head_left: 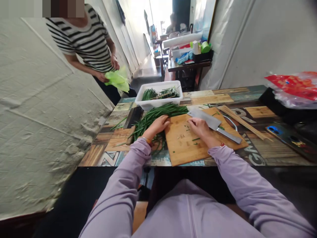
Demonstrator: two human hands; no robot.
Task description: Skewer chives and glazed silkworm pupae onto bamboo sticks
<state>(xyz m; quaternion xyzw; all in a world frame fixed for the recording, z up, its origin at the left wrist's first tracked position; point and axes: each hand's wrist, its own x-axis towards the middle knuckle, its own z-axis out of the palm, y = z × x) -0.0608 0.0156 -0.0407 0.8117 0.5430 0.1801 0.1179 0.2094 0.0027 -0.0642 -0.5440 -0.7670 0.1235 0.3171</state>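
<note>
My left hand (158, 126) is closed over the pile of long green chives (158, 114), right at the left edge of the wooden cutting board (182, 150). The fingers curl down among the stalks, partly hidden. Above the board, my right hand (200, 128) is closed in a pinch; what its fingertips hold, if anything, is too small to make out. A cleaver (206, 119) lies flat on the board just beyond and right of that hand, handle toward the lower right. Small green bits are scattered on the wood.
A white plastic tub (158, 105) of chives stands behind the pile. Bamboo skewers (244, 123), a phone (288, 138) and red plastic packaging (294, 86) lie to the right. Beyond the table's left side, a person in a striped shirt (91, 43) holds green leaves (118, 79).
</note>
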